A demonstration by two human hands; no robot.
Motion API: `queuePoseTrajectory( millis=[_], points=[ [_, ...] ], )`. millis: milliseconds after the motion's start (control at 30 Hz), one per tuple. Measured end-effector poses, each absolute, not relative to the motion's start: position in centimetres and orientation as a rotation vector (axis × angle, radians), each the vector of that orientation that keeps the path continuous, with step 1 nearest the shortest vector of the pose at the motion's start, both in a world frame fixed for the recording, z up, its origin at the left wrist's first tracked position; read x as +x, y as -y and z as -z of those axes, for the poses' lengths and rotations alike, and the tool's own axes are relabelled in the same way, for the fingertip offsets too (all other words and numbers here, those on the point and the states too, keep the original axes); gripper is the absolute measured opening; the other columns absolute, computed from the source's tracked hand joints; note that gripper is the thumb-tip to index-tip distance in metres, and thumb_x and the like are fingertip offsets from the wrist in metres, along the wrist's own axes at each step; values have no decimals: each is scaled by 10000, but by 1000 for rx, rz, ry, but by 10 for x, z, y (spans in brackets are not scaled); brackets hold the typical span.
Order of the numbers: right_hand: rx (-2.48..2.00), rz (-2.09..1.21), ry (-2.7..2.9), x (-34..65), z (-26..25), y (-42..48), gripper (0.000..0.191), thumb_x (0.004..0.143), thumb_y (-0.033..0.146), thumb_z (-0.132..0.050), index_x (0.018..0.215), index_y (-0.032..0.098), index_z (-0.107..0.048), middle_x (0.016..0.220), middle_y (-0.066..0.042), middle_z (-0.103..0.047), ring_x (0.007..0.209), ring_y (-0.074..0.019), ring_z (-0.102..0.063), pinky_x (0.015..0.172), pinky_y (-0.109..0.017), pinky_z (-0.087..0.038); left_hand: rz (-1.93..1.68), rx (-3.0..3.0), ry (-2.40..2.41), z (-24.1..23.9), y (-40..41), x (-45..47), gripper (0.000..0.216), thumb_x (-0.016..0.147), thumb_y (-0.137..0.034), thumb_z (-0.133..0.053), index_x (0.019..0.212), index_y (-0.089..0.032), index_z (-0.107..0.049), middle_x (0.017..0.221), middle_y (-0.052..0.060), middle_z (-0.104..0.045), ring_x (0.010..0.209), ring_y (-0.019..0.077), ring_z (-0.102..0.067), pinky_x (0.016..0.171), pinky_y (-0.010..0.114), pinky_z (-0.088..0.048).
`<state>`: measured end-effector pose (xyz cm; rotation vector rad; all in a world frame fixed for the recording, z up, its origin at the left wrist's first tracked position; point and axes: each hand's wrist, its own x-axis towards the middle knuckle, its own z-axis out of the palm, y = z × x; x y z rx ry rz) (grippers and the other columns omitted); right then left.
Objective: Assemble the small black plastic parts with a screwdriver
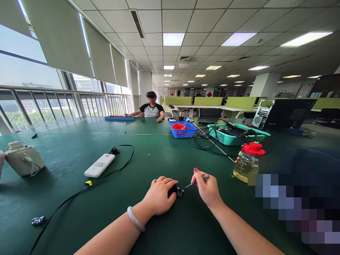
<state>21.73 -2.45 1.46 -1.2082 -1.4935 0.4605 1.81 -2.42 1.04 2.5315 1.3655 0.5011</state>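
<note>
On the green tabletop [170, 230], my left hand [160, 196] is wrapped over a small black object [172, 190] and holds it down. A shiny metal part [180, 192] sticks out from its right side; I cannot make out its kind. My right hand [208, 189] pinches a thin screwdriver [189, 185] with a brownish handle end. Its shaft slants down to the left, and the tip is at or close beside the metal part; whether they touch is unclear. My fingers hide much of the black object and most of the screwdriver's handle.
A bottle with a red lid [247, 164] stands right of my right hand. Beyond are a blue basket [183, 131] and a teal basket [231, 139] of cables. A white device [100, 165] with a black strap lies left. A person [151, 108] sits across the table.
</note>
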Motion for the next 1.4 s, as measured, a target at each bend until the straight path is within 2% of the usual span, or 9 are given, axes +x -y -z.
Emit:
queuePoseTrajectory(
  millis=[133,200,400,500,633,933,1033,1200,1400],
  points=[
    [-1209,-399,1409,223,-13,21,612,922,613,-373,494,207,-534,435,9,-432,425,-135,-434,479,-266,-344,-510,2468,-1456,-11,34,33,532,832,-563,-535,1291,-294,-543,1262,76,-595,1208,312,-458,1013,532,-353],
    [-1211,-382,1382,225,-13,19,609,927,603,-371,499,205,-541,449,0,-467,437,-139,-457,488,-267,-357,-504,2449,-1520,-9,38,44,541,824,-597,-537,1261,-279,-558,1251,96,-573,1206,329,-448,1014,557,-341],
    [-1205,-314,1389,225,-11,17,602,934,574,-372,495,204,-552,432,5,-468,427,-136,-460,490,-263,-357,-401,2515,-1627,-4,47,62,281,905,-410,-492,1113,-256,-599,1176,90,-547,1146,298,-476,1034,595,-299],
    [-1180,-276,1407,225,-10,17,591,939,553,-373,498,202,-552,430,12,-462,422,-130,-453,486,-255,-351,-403,2547,-1652,-3,50,58,233,931,-295,-432,1090,-265,-601,1154,67,-542,1111,256,-490,1031,547,-331],
    [-1154,-262,1432,225,-9,17,572,944,519,-384,502,200,-559,443,12,-475,430,-127,-463,482,-247,-345,-385,2546,-1640,-4,60,40,231,924,-245,-440,1065,-285,-618,1122,52,-548,1074,233,-502,1006,478,-374],
    [-1102,-287,1499,223,-10,20,548,945,491,-385,516,200,-563,423,27,-425,400,-119,-430,450,-239,-318,-455,2393,-1677,-1,99,-70,269,879,-187,-442,1020,-313,-634,1197,31,-548,1143,223,-509,1006,398,-437],
    [-1096,-309,1514,221,-8,20,543,946,493,-385,526,199,-564,426,27,-430,398,-118,-426,441,-238,-307,-476,2388,-1802,5,89,-125,278,889,-256,-423,1037,-319,-650,1209,42,-562,1113,242,-545,990,423,-453],
    [-1090,-303,1533,221,-7,18,540,952,487,-376,537,199,-567,438,23,-450,413,-123,-443,453,-237,-317,-484,2272,-2119,14,53,-214,348,860,-366,-432,1089,-246,-666,1191,103,-591,1059,280,-590,990,460,-443],
    [-1093,-309,1542,222,-8,19,531,946,486,-383,538,201,-569,437,23,-446,423,-130,-451,473,-240,-338,-516,2259,-2115,13,29,-264,380,796,-450,-493,1077,-273,-677,1184,67,-647,1102,287,-577,1016,434,-432]
  ],
)
